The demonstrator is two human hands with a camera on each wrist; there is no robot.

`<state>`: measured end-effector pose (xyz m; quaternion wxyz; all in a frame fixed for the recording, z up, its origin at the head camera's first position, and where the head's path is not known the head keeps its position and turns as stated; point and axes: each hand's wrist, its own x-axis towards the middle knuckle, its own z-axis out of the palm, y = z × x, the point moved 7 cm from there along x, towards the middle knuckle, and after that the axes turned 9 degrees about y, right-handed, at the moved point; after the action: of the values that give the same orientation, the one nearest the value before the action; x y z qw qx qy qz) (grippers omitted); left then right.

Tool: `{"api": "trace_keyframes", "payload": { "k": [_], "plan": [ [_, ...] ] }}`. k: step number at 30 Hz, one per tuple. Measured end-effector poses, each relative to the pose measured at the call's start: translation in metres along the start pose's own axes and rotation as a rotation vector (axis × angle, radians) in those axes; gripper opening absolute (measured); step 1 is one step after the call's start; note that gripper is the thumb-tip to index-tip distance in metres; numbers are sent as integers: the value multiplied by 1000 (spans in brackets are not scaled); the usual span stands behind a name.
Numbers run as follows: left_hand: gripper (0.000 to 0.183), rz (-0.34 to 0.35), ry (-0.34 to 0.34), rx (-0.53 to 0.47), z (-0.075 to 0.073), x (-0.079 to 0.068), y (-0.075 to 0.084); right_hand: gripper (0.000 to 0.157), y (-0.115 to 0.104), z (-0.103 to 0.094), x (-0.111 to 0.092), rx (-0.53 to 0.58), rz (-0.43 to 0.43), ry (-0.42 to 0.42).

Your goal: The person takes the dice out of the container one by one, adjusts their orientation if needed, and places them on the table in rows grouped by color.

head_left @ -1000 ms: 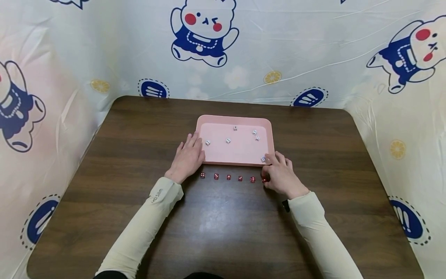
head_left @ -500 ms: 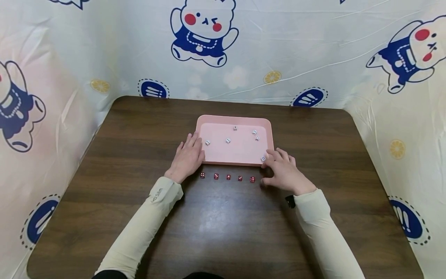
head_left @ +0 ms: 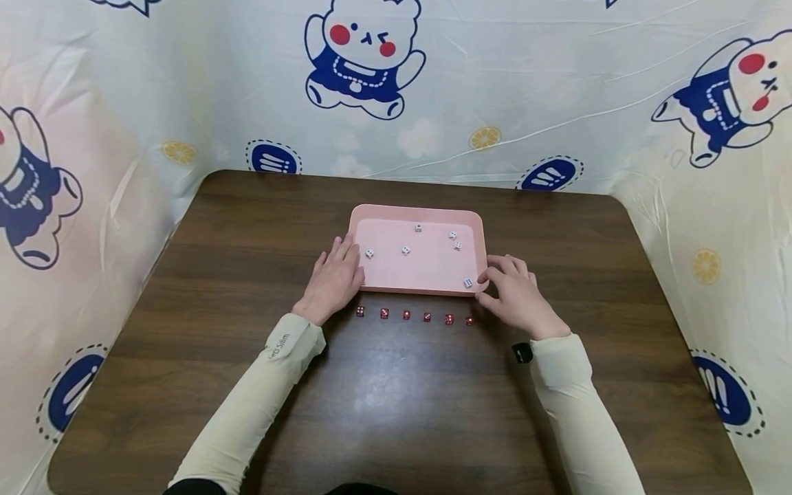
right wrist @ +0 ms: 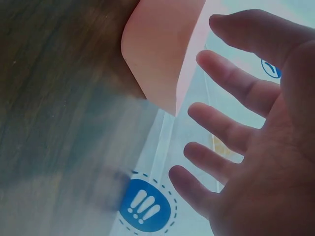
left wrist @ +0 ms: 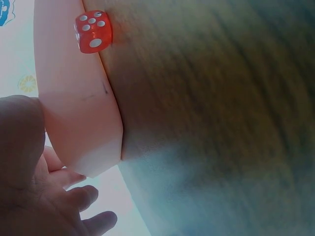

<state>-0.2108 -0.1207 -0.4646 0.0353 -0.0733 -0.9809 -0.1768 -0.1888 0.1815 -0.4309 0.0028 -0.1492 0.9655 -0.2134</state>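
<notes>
A pink tray (head_left: 427, 290) lies on the table with several white dice in it, one white die (head_left: 468, 282) close to its near right corner. In front of the tray, several red dice (head_left: 406, 314) form a row from left to right. My left hand (head_left: 332, 280) rests at the tray's left side, fingers stretched along the rim; the left wrist view shows a red die (left wrist: 93, 32) by the tray wall. My right hand (head_left: 515, 295) is at the tray's near right corner, holding nothing. Its fingers (right wrist: 221, 128) are spread apart in the right wrist view.
The dark wooden table (head_left: 383, 412) stretches around the tray on all sides. Behind and beside it hangs a pale sheet (head_left: 526, 82) printed with cartoon bears, which meets the table's edges.
My right hand has let go of the rightmost red die and moved right and away from me, uncovering that die at the end of the row. The left hand stays in place.
</notes>
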Motion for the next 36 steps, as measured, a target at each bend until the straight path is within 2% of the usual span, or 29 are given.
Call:
{"api": "trace_keyframes", "payload": {
  "k": [14,17,21,24,30,36],
  "plan": [
    [52,8,16,-12,-1,-2,1,22,0,-1,7,-4,29,23],
    [52,8,16,-11,-1,-2,1,34,-1,1,9,12,31,41],
    [52,8,18,-6,-1,-2,1,65,0,8,14,42,72,58],
    [52,7,17,-5,-2,-2,1,79,0,16,18,54,106,61],
    [52,9,2,-10,-2,-2,2,90,2,34,25,65,130,35],
    [53,11,-43,-4,-5,0,6,88,3,42,26,75,137,11]
  ]
}}
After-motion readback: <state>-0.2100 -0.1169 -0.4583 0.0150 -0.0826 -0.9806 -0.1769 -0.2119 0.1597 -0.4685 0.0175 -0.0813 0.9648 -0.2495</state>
